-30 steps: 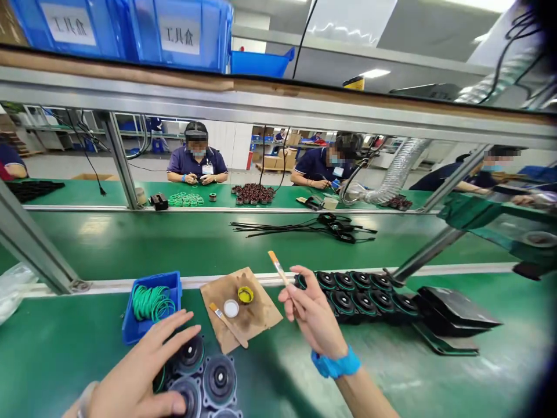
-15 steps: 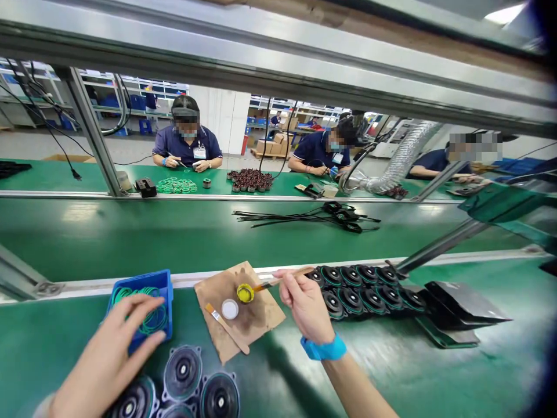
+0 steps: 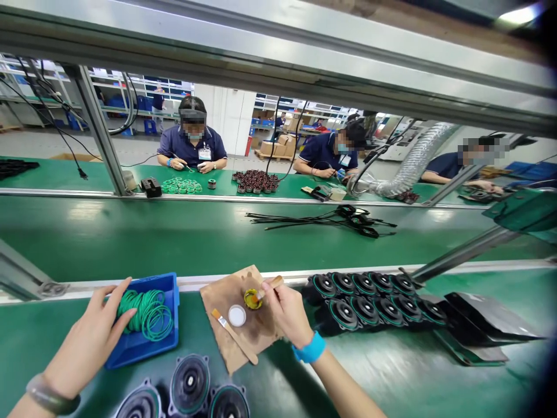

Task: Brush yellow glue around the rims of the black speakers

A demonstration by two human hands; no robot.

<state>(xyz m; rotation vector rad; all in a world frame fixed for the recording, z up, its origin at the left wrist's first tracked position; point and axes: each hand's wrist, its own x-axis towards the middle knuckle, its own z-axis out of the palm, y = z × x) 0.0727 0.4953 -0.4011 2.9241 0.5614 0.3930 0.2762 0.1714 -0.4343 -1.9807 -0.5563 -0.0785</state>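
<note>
Right hand (image 3: pixel 287 316) pinches a wooden-handled brush (image 3: pixel 275 282) just below the middle of the frame, bristles at the mouth of a yellow pot (image 3: pixel 251 299). Beside the pot, on brown cardboard (image 3: pixel 230 284), lie a white cap (image 3: pixel 237 315) and a flat brush (image 3: pixel 237 338). At lower left, the left hand (image 3: pixel 93 325) curves around green rings (image 3: pixel 150 313) in a blue bin (image 3: pixel 148 351); whether it grips any, I cannot tell. Speaker drivers (image 3: pixel 190 383) stand at the bottom edge.

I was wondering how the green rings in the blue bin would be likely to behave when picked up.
The green rings look thin and slender, so each is probably light and fairly floppy. They lie looped over one another in the blue bin, so lifting one would likely drag others along.
</note>
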